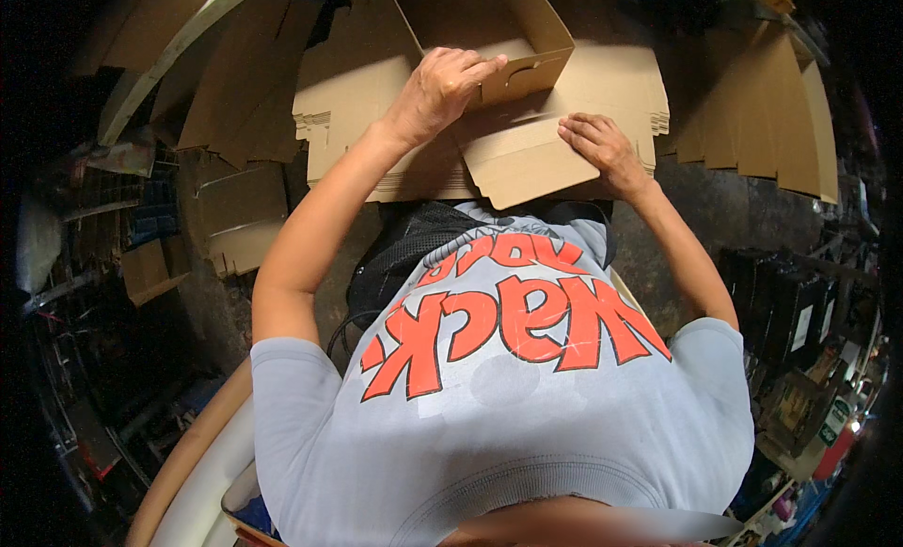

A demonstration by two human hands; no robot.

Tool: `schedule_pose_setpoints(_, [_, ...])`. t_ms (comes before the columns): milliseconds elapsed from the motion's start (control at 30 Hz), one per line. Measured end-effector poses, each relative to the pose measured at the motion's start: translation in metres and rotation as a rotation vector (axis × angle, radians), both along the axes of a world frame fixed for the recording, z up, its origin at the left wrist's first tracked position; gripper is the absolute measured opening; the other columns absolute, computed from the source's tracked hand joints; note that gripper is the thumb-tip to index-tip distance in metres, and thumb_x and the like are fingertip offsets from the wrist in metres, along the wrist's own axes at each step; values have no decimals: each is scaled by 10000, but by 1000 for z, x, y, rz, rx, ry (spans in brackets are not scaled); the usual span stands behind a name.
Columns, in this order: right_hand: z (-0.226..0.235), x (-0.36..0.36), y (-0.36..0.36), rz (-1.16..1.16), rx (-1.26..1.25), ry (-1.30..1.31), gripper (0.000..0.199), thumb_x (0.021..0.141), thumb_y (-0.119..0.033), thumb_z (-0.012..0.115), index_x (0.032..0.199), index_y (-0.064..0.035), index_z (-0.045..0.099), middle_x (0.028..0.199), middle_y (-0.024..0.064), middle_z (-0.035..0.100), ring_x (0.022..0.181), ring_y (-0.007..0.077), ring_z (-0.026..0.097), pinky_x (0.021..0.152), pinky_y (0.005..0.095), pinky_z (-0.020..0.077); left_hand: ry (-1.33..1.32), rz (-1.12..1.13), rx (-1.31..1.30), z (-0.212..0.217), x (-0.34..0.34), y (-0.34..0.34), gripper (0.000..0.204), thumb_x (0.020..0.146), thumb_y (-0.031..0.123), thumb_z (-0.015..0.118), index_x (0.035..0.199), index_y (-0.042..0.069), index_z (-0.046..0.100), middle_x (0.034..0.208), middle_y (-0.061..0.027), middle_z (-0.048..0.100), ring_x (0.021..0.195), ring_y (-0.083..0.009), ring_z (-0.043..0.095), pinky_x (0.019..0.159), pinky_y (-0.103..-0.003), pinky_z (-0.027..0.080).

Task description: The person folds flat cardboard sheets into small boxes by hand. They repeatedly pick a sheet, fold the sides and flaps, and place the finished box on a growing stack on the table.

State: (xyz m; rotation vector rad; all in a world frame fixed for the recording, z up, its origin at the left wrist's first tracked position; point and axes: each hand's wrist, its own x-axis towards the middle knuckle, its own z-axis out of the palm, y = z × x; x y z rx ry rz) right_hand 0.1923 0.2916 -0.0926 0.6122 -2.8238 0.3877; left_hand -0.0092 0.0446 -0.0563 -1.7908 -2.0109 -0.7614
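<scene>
A brown cardboard box (pixel 536 74), partly folded up, stands at the top centre with its near wall raised. My left hand (pixel 450 84) is closed over the left part of that wall, beside its curved hand-hole cut. Toward me, a creased flap (pixel 531 166) of the box extends at a slant. At the flap's right edge my right hand (pixel 605 152) is closed, fingertips on top and the thumb hidden. Beneath the box lies a stack of flat cardboard blanks (pixel 353 95), their notched edges showing on both sides.
More cardboard sheets lean at the left (pixel 240 95) and at the right (pixel 762 114). Long rolls or tubes (pixel 202 462) stand at the lower left. Dark crates (pixel 781 302) and clutter line the right side. My body is close against the near edge of the stack.
</scene>
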Motion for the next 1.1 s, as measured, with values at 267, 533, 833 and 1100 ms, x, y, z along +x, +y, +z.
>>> schedule_pose_setpoints(267, [41,-42,-19,-225,-190,261,315,733,-176,812,968,-47,646,1041,100,636,1050,294,575,897,418,416,-798,-101,-143,43,3,-15,294,914,293,630,966,10,691,907,-100,642,823,-209,608,765,-319,465])
schedule_pose_setpoints(533, [52,-78,-41,-411,7,571,624,773,-236,788,1333,-104,547,1238,66,578,1135,229,542,974,397,356,-996,-14,-500,56,-48,7,363,868,341,723,913,-16,679,641,39,522,574,-66,442,513,-268,375])
schedule_pose_setpoints(833, [50,-126,-14,-111,103,217,276,870,-149,663,1135,-76,629,1076,68,630,1059,250,581,1038,437,368,-748,61,-145,32,-46,-2,529,824,366,756,1172,-15,634,971,-130,692,955,-246,665,853,-346,515])
schedule_pose_setpoints(1100, [94,-87,-48,-10,215,-115,148,857,-163,669,923,-41,616,901,130,605,963,296,588,1025,462,380,-352,133,-443,37,4,-33,285,772,213,745,843,-13,586,847,-218,637,869,-395,623,748,-477,482])
